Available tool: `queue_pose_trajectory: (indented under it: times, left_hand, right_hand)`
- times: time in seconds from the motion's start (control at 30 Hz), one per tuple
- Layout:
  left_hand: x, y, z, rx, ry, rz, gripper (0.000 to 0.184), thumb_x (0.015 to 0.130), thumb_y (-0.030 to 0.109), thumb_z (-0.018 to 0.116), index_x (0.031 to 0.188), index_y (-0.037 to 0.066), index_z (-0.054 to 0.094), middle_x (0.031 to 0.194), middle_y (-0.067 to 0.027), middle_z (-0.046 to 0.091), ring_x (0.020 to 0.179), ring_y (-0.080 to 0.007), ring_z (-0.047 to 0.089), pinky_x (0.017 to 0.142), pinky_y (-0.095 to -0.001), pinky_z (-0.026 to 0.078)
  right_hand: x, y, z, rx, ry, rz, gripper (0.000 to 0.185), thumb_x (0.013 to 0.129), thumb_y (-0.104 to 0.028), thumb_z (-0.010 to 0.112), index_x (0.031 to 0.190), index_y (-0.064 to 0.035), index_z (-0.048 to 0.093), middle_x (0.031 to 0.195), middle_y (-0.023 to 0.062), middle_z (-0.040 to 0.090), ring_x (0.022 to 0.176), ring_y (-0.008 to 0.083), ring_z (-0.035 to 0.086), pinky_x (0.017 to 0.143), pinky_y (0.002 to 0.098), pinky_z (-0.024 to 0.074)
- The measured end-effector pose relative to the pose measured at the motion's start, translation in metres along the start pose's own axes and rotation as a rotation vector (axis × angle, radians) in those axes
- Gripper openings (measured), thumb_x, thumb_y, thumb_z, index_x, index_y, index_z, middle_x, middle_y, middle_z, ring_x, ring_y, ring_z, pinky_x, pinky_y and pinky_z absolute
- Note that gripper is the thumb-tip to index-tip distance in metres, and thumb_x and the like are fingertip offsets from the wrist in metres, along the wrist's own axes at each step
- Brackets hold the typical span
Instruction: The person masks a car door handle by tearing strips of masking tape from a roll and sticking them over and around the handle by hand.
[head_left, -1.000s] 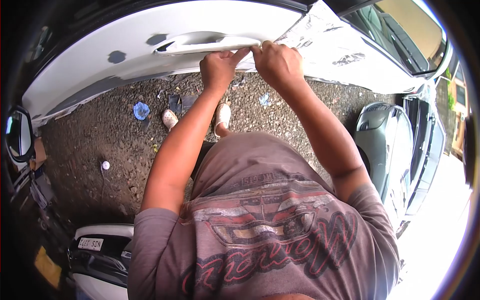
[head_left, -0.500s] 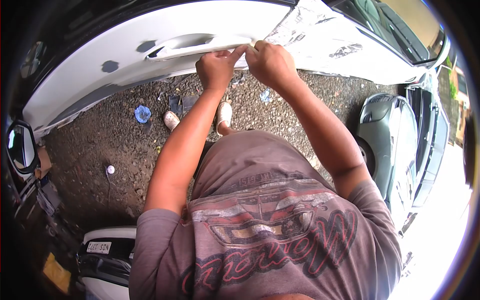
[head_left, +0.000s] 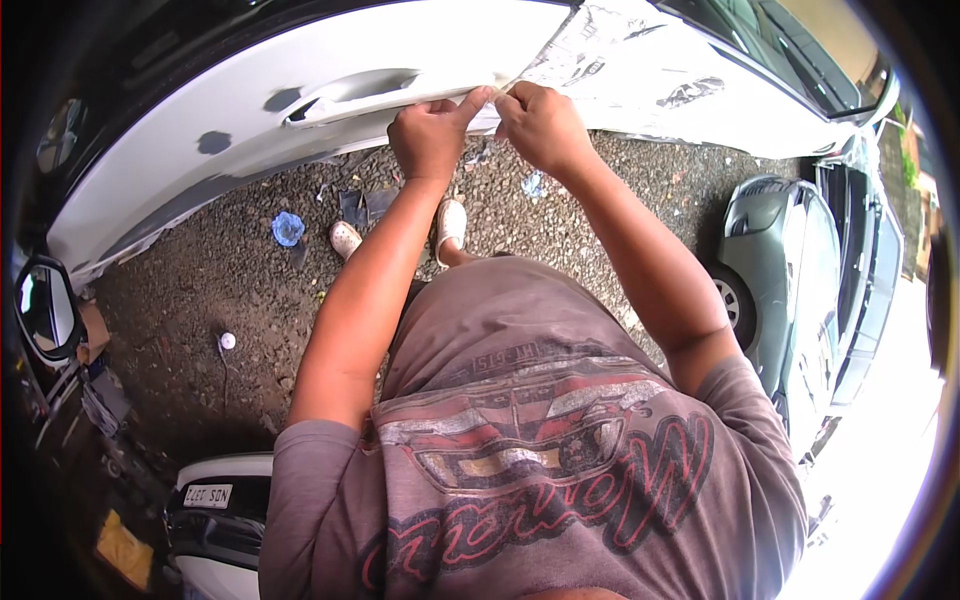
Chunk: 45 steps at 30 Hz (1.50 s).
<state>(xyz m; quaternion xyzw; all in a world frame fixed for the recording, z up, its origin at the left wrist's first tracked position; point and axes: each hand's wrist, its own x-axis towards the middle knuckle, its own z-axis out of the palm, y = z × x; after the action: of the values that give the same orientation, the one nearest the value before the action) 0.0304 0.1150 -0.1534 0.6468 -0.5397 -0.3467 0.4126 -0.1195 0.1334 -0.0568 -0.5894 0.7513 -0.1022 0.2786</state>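
A white car door panel (head_left: 440, 40) stands in front of me, its door handle (head_left: 400, 103) white too. Just past the handle's right end, my left hand (head_left: 430, 138) has thumb and fingers pinched together at the handle's edge. Close beside it, my right hand (head_left: 545, 125) is closed with its fingers curled. Between the fingertips shows a thin pale strip that looks like masking tape (head_left: 497, 92); both hands seem to grip it. Printed plastic sheeting or paper (head_left: 620, 50) covers the panel to the right of the door seam.
Dark grey patches (head_left: 213, 142) mark the panel. Gravel ground (head_left: 270, 290) lies below, with a crumpled blue wrapper (head_left: 288, 229) and dark scraps (head_left: 365, 206). A grey-green car (head_left: 780, 250) stands at right, another vehicle with a licence plate (head_left: 208, 496) at lower left, and a side mirror (head_left: 45, 307) at left.
The fingertips have parted slightly, and more of the pale strip shows between them. My right hand has shifted a little lower. The view has moved slightly.
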Motion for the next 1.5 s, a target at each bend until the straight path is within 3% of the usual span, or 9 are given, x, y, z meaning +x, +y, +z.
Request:
queue_pose_trajectory:
  times: [0.17,0.23,0.47,0.6,0.67,0.7,0.87,1.07,1.5]
  left_hand:
    - [-0.004,0.007,0.001,0.054,0.027,0.003,0.063,0.074,0.066,0.093,0.064,0.007,0.074,0.059,-0.0058,0.071,0.053,-0.0246,0.067,0.060,-0.0385,0.054]
    - [-0.007,0.008,0.000,0.048,0.023,-0.045,0.060,0.076,0.062,0.093,0.067,0.006,0.077,0.061,-0.0053,0.072,0.055,-0.0225,0.067,0.062,-0.0381,0.054]
    - [-0.007,0.010,-0.005,0.067,0.029,-0.103,0.054,0.076,0.055,0.097,0.072,0.004,0.081,0.064,-0.0080,0.075,0.060,-0.0211,0.070,0.066,-0.0378,0.056]
    - [-0.009,0.002,0.005,0.055,0.096,-0.097,0.054,0.077,0.053,0.097,0.075,0.002,0.081,0.067,-0.0079,0.076,0.061,-0.0217,0.071,0.068,-0.0379,0.057]
    - [-0.007,-0.002,0.009,-0.048,0.118,-0.077,0.055,0.077,0.052,0.098,0.078,-0.001,0.081,0.070,-0.0075,0.077,0.063,-0.0210,0.071,0.068,-0.0377,0.057]
    - [-0.007,0.004,0.001,-0.006,0.062,-0.106,0.053,0.079,0.052,0.096,0.080,0.001,0.082,0.072,-0.0074,0.078,0.065,-0.0184,0.072,0.069,-0.0369,0.057]
    - [-0.012,-0.007,-0.022,0.193,-0.248,-0.021,0.040,0.085,0.041,0.092,0.090,0.002,0.082,0.074,-0.0039,0.077,0.066,-0.0152,0.071,0.067,-0.0338,0.057]
    - [-0.057,-0.017,-0.060,-0.329,-0.648,-0.355,0.032,0.099,0.011,0.078,0.128,-0.001,0.077,0.124,-0.0083,0.079,0.103,-0.0139,0.073,0.087,-0.0299,0.059]
    - [-0.001,0.064,-0.065,0.855,0.058,0.904,0.033,0.081,0.043,0.091,0.084,0.016,0.072,0.093,-0.0031,0.073,0.100,-0.0274,0.069,0.095,-0.0469,0.045]
  right_hand:
    - [-0.002,0.002,0.003,0.065,0.020,-0.020,0.045,0.107,-0.039,0.055,0.101,0.0008,0.076,0.091,0.0290,0.076,0.092,0.0468,0.076,0.089,0.0542,0.0581]
    - [-0.011,-0.005,0.000,0.330,-0.056,0.101,0.038,0.108,-0.033,0.060,0.094,0.0003,0.073,0.076,0.0102,0.077,0.071,0.0191,0.071,0.072,0.0351,0.0557]
    - [-0.009,0.011,0.023,0.911,-0.187,0.290,0.026,0.102,-0.019,0.061,0.090,0.0010,0.073,0.072,0.0111,0.072,0.061,0.0175,0.065,0.059,0.0333,0.0506]
    - [-0.024,0.034,0.061,0.650,-0.259,0.506,0.023,0.092,-0.011,0.064,0.075,-0.0002,0.075,0.073,0.0137,0.073,0.065,0.0197,0.069,0.062,0.0373,0.0540]
    - [-0.054,0.091,0.115,0.084,-0.501,0.128,0.027,0.095,-0.016,0.063,0.076,-0.0038,0.078,0.082,0.0155,0.079,0.074,0.0229,0.076,0.074,0.0371,0.0608]
    - [-0.071,0.093,0.116,0.461,-0.531,0.480,0.030,0.100,-0.020,0.060,0.084,-0.0025,0.079,0.084,0.0156,0.081,0.074,0.0230,0.076,0.074,0.0371,0.0614]
    - [-0.086,0.100,0.068,0.456,-0.528,0.348,0.031,0.103,-0.025,0.063,0.098,0.0023,0.076,0.082,0.0145,0.079,0.073,0.0210,0.074,0.071,0.0369,0.0584]
    - [-0.088,0.085,0.034,0.469,-0.346,0.086,0.033,0.107,-0.033,0.064,0.099,-0.0035,0.077,0.084,0.0115,0.079,0.076,0.0245,0.074,0.077,0.0389,0.0579]
    - [-0.105,0.081,0.013,0.431,-0.300,0.060,0.033,0.106,-0.033,0.063,0.100,-0.0036,0.076,0.084,0.0119,0.080,0.087,0.0288,0.079,0.086,0.0442,0.0591]
